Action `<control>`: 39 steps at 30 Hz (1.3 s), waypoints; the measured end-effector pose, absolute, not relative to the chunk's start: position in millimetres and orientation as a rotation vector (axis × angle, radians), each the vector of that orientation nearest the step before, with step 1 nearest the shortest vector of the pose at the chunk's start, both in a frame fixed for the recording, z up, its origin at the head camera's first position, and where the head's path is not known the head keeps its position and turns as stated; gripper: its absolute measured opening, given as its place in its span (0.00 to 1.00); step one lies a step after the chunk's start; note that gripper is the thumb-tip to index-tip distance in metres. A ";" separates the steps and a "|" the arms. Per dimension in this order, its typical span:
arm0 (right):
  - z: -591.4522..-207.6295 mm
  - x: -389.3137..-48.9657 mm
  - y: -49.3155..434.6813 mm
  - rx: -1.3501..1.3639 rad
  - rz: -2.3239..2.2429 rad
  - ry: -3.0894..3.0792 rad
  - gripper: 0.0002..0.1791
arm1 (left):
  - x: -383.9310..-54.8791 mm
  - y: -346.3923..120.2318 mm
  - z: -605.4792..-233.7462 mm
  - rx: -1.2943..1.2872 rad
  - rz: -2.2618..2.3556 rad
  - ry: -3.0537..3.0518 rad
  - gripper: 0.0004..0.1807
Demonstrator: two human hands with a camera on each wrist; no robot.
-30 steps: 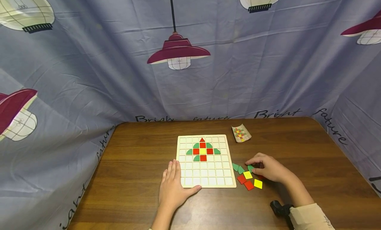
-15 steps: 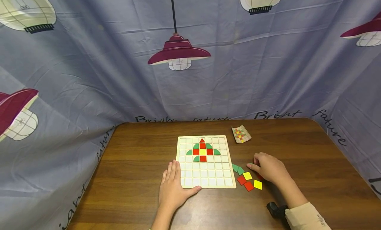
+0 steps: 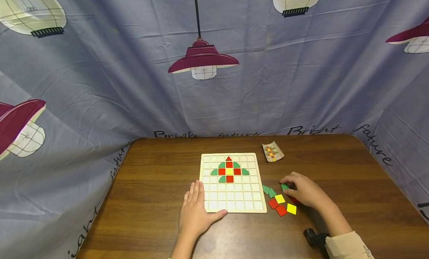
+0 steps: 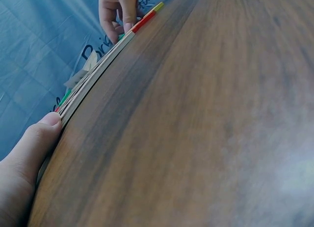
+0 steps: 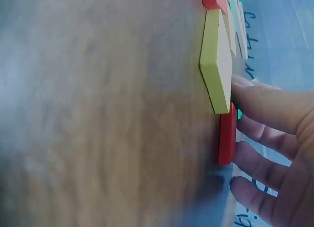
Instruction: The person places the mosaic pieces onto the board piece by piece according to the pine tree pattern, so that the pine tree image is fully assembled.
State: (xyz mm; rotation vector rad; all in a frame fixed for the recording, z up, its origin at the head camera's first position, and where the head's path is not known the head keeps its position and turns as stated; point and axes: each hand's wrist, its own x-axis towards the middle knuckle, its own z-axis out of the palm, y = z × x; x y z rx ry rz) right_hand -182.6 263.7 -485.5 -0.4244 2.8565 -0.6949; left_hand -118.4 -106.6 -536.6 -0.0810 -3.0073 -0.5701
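Note:
A square pale grid board [image 3: 234, 195] lies on the table, with red, green and yellow tiles set in its upper cells. My left hand [image 3: 194, 216] rests at its lower left corner, fingers straight along the left side and thumb [image 4: 49, 120] on the near edge. To the right of the board, my right hand [image 3: 305, 191] pinches a green quarter-round tile [image 3: 285, 186] between thumb and fingers, low over the table. Partly under that hand is a red tile [image 5: 227, 133]. Nearer the board lie two green tiles [image 3: 272, 192], two yellow tiles [image 3: 291, 208] and two red tiles [image 3: 281, 210].
A curled pattern card [image 3: 273, 152] with a coloured design lies beyond the board on the right. The brown wooden table [image 3: 151, 184] is bordered by a grey-blue curtain [image 3: 201, 106] printed with lamps. A black strap with a device [image 3: 315, 237] is on my right wrist.
My right fingers have shifted around the green quarter-round tile, which was mostly covered half a second ago and now shows between them. The left hand and board have stayed put.

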 end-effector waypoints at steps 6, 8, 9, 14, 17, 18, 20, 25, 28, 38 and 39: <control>-485.6 -185.9 259.6 -0.412 -0.708 2.871 0.10 | -119.1 -106.2 -538.0 -0.081 -0.567 -3.001 0.73; -485.2 -187.1 257.1 -0.405 -0.727 2.877 0.10 | -119.0 -106.0 -538.0 -0.080 -0.568 -3.000 0.73; -485.0 -187.6 255.5 -0.401 -0.740 2.884 0.09 | -118.9 -106.0 -538.1 -0.081 -0.569 -2.998 0.73; -483.6 -191.5 240.9 -0.393 -0.829 2.957 0.08 | -118.5 -106.1 -538.1 -0.082 -0.570 -3.001 0.73; -482.5 -195.2 226.0 -0.396 -0.898 2.958 0.08 | -118.4 -106.1 -537.9 -0.080 -0.570 -3.000 0.73; -481.9 -196.6 220.1 -0.398 -0.919 2.947 0.08 | -118.3 -106.1 -537.7 -0.080 -0.569 -2.999 0.73; -481.0 -199.0 207.4 -0.405 -0.950 2.924 0.08 | -118.4 -106.0 -537.6 -0.082 -0.567 -2.996 0.73; -481.9 -203.9 175.2 -0.415 -1.002 2.872 0.09 | -118.6 -106.1 -538.4 -0.086 -0.559 -2.996 0.73; -484.8 -206.5 157.5 -0.423 -1.013 2.866 0.09 | -118.7 -106.2 -538.4 -0.086 -0.563 -2.997 0.73; -489.8 -210.7 120.7 -0.418 -0.955 2.869 0.09 | -117.7 -106.8 -537.3 -0.082 -0.570 -2.999 0.73; -490.1 -210.7 119.3 -0.414 -0.951 2.870 0.09 | -117.8 -106.6 -537.0 -0.083 -0.571 -2.999 0.73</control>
